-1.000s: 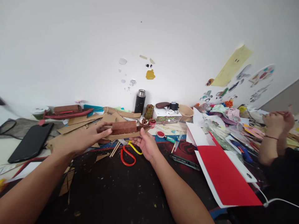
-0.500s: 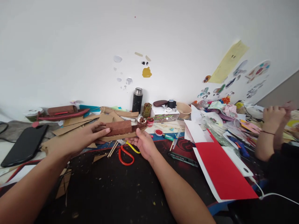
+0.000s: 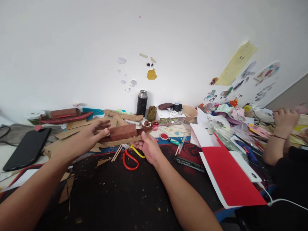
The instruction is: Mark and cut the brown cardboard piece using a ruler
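Observation:
A brown cardboard model boat [image 3: 123, 132] with a curved reddish-brown cabin is held up above the table's back part. My right hand [image 3: 149, 147] grips its right end, thumb on top and fingers underneath. Beside the boat's left end, my left hand [image 3: 94, 136] is open, thumb and fingers apart, and seems clear of it. Below the boat lie scissors [image 3: 130, 161] with red and yellow handles. Thin wooden sticks [image 3: 116, 153] rest just left of them.
A second, red-brown boat [image 3: 66, 118] stands at the back left, near a black phone [image 3: 27, 149]. A black flask [image 3: 142, 103] stands by the wall. Right lie a utility knife [image 3: 189, 164] and red card [image 3: 231, 176]. A co-worker's hand [image 3: 285, 120] is at far right.
My left hand has let go of the boat's left end and drawn slightly up and left. My right hand still holds the boat, nearly in place.

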Motion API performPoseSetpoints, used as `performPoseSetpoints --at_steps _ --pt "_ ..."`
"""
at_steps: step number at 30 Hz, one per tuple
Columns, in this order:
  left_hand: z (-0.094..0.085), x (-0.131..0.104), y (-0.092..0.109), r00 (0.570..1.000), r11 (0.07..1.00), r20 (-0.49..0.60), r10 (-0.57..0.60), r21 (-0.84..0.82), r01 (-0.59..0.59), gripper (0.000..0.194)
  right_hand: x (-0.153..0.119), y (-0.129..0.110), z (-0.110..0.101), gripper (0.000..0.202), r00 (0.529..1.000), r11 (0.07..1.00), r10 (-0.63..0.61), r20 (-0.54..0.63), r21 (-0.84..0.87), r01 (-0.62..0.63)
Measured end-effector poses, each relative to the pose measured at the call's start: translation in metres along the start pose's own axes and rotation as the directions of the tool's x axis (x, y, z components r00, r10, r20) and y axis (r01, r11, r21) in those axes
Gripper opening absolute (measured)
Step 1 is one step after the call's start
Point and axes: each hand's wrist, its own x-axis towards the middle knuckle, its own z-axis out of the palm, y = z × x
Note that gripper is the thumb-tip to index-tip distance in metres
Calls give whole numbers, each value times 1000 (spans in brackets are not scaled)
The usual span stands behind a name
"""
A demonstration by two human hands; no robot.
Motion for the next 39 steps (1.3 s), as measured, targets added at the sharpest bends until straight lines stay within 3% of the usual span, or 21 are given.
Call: performPoseSetpoints --at_steps 2,6,9,14,19,27,31,35,39 --pt "1 -4 12 999 999 -41 -1 -40 -1 79 -1 0 1 77 1000 1000 7 0 -5 -7" --pt "9 -10 31 963 957 -46 265 138 -256 67 -2 1 2 74 1000 1000 10 0 -20 -10" --pt "21 -11 32 925 909 -7 380 187 -372 59 -4 2 3 74 1000 999 15 8 -34 -15" --pt "34 -10 28 898 877 29 439 203 -435 51 -4 4 5 73 999 998 28 40 -55 -26" --pt "39 -11 27 902 877 61 428 215 -430 49 -3 5 4 73 999 998 34 17 -54 -33" --pt "35 -13 27 938 913 67 340 217 -347 62 -4 4 4 73 999 999 37 33 -38 -36" --pt "36 -14 29 930 903 78 359 221 -367 63 -4 4 4 74 999 999 42 20 -25 -41" --pt "26 -12 27 934 925 -51 354 169 -342 68 -3 4 3 75 998 999 52 31 -12 -52" --pt "7 -6 22 965 989 -219 141 0 -145 70 -2 4 -1 77 998 998 63 31 16 -64"
